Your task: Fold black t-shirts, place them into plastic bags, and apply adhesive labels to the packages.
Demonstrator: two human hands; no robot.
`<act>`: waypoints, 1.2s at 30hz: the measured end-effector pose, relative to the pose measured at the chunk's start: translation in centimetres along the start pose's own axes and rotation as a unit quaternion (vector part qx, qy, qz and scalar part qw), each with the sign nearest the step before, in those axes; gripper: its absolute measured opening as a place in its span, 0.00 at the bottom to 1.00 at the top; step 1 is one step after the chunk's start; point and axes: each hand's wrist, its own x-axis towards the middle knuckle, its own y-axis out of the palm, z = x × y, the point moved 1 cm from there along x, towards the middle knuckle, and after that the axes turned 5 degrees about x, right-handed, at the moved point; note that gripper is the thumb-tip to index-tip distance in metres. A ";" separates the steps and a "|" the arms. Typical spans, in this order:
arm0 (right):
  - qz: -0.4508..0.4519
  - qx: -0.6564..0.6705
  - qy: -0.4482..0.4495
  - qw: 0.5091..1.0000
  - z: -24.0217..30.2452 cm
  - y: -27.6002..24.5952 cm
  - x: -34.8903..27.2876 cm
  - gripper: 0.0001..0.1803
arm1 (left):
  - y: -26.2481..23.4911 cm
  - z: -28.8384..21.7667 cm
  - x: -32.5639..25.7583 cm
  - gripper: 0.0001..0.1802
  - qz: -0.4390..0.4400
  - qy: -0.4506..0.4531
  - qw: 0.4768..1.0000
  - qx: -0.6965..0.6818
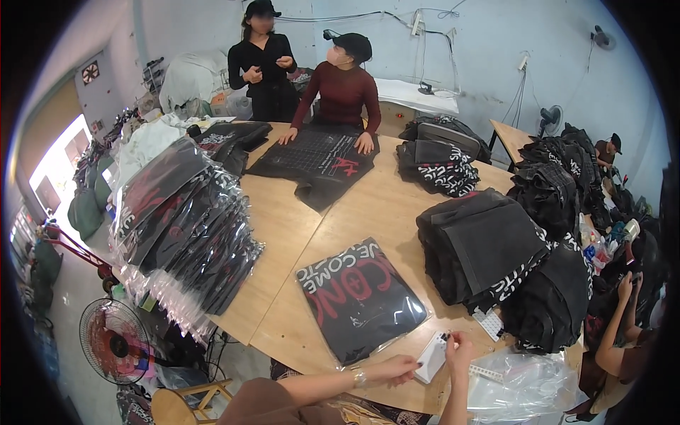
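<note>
A small white stack of cards or labels (429, 360) with dark marks at its top lies at the table's near edge. My left hand (398, 369) is beside its left edge, thumb and fingers pinched together. My right hand (460, 347) is closed in a pinch at the stack's upper right corner. What either pinch holds is too small to make out. Just beyond my hands lies a folded black printed shirt (361, 304) in a clear plastic bag, lying flat. Clear plastic bags (528, 386) are spread right of my right hand.
A tall pile of bagged shirts (188, 227) leans at the left. Folded black shirts (482, 244) are stacked at the right, beside a white label sheet (489, 324). Across the table, a seated person (340, 95) spreads a shirt; another person (262, 67) stands. A fan (113, 340) stands lower left.
</note>
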 end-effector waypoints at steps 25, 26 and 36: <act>0.135 0.176 -0.022 0.975 9.5 12.6 -0.9 0.04 | -11.2 4.3 -12.0 0.34 -0.544 0.250 0.655 0.460; 0.134 0.183 -0.003 0.974 9.2 12.5 -0.8 0.04 | -11.1 4.0 -11.7 0.35 -0.546 0.215 0.642 0.494; 0.136 0.224 0.059 0.963 7.5 12.4 -3.0 0.04 | -9.7 5.2 -11.3 0.35 -0.559 0.186 0.643 0.490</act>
